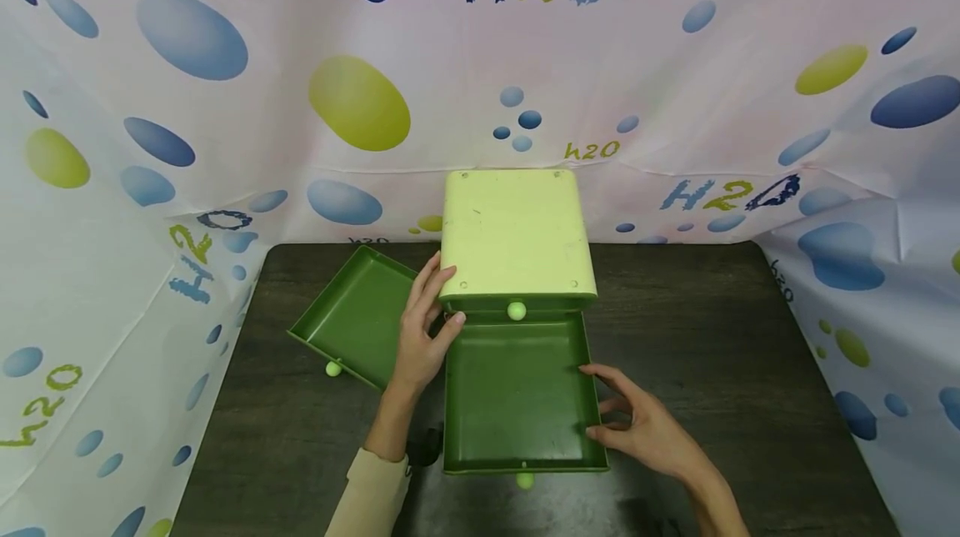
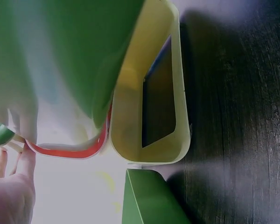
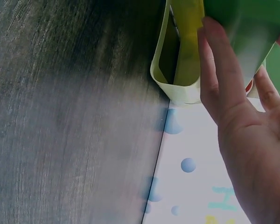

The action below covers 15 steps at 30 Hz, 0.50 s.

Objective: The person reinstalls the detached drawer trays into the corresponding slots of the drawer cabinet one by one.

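Note:
A yellow-topped drawer cabinet stands at the table's back, a green drawer front with a round knob below its top. My left hand touches the cabinet's front left corner, fingers along the side and thumb at the front. My right hand grips the right wall of a loose green drawer, fingertips over its rim. That drawer is in front of the red-edged opening in the left wrist view. Beside it, the yellow compartment has no drawer in it.
Another green drawer with a knob lies angled on the dark table, left of the cabinet. Behind and at the sides hangs a white cloth with blue and yellow spots.

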{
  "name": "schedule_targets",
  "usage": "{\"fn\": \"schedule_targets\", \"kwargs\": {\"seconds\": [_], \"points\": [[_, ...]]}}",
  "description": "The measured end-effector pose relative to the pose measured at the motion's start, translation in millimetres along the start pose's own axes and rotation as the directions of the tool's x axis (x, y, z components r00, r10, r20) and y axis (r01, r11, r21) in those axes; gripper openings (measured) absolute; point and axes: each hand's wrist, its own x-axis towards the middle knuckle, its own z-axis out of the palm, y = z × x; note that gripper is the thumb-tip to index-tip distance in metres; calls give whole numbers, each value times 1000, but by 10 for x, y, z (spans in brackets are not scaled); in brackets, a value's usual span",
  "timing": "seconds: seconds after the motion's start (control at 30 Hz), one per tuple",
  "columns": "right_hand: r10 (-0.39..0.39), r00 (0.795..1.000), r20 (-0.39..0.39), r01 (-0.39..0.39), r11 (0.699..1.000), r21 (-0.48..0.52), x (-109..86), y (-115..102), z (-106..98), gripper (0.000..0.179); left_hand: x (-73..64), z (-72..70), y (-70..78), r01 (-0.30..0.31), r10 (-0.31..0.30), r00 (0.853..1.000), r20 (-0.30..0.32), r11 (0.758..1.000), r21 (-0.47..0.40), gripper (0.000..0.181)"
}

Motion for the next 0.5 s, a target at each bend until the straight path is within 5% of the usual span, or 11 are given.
{"fn": "schedule_targets", "kwargs": {"seconds": [0.5], "points": [[-13,1000,-16,12,1000,-3,40,18,8,74,-7,1,-17,7,-7,1000,1,1000,-6,53]]}}
